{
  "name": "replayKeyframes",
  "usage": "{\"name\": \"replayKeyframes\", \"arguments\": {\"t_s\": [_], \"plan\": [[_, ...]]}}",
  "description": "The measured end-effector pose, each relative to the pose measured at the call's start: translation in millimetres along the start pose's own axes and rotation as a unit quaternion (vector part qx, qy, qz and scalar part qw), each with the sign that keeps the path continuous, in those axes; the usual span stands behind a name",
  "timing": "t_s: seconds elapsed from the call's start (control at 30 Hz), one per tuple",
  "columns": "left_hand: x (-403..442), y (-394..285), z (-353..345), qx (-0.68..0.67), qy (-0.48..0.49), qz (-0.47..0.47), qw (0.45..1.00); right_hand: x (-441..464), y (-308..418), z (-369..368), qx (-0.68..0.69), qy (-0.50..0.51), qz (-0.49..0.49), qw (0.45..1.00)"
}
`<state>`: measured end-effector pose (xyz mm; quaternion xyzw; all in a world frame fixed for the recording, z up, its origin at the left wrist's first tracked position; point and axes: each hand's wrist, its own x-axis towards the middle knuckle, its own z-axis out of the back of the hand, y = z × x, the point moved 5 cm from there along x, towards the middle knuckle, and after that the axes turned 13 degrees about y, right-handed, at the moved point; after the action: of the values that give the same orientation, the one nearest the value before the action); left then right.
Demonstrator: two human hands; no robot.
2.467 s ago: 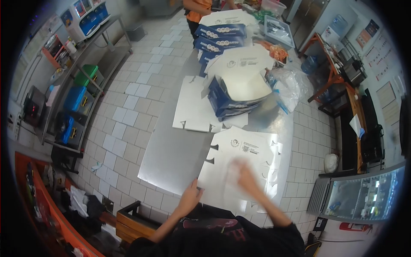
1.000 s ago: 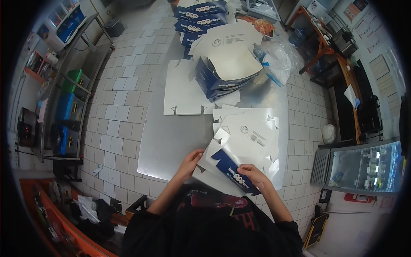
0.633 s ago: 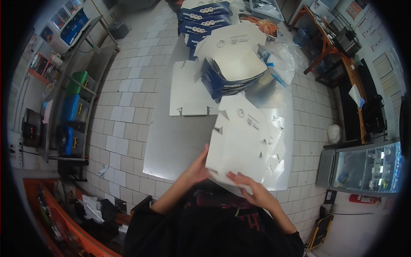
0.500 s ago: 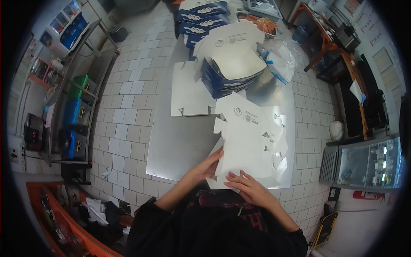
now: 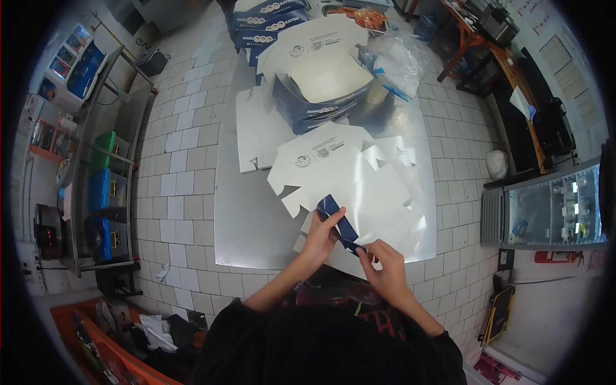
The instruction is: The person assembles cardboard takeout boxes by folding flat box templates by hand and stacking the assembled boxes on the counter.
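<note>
Your left hand (image 5: 319, 240) is closed on the blue flap (image 5: 348, 231) of a white cardboard sheet (image 5: 333, 163), thumb on top, while your right hand (image 5: 387, 269) pinches the flap's near end between thumb and fingers. The sheet spreads away from your grip, its print toward the far end. To the right of your grip, other white sheets (image 5: 405, 224) lie on the metal table (image 5: 250, 224). Farther beyond stands a blue-and-white cardboard stack (image 5: 317, 110), with a clear plastic bag (image 5: 405, 59) to its right.
</note>
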<state>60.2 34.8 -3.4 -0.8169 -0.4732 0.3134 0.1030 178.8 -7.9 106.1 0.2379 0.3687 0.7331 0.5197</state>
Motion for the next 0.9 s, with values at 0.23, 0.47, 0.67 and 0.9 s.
{"name": "replayKeyframes", "arguments": {"t_s": [0.23,0.47,0.67,0.9], "plan": [[-16.3,3.2,-19.3,0.275,-0.05,-0.185,0.942,3.8,-12.0,13.4,0.021,-0.015,-0.104,0.994],[-18.0,6.5,-22.3,0.232,-0.069,-0.199,0.95,-4.3,-11.4,14.7,0.006,-0.005,-0.033,0.999],[-37.0,-9.1,-40.3,0.424,-0.061,-0.18,0.886,-1.2,-3.9,13.8,0.054,-0.031,-0.047,0.997],[-38.6,-26.5,-53.2,0.38,-0.052,-0.236,0.893,4.5,2.6,24.1,0.061,-0.029,-0.066,0.996]]}}
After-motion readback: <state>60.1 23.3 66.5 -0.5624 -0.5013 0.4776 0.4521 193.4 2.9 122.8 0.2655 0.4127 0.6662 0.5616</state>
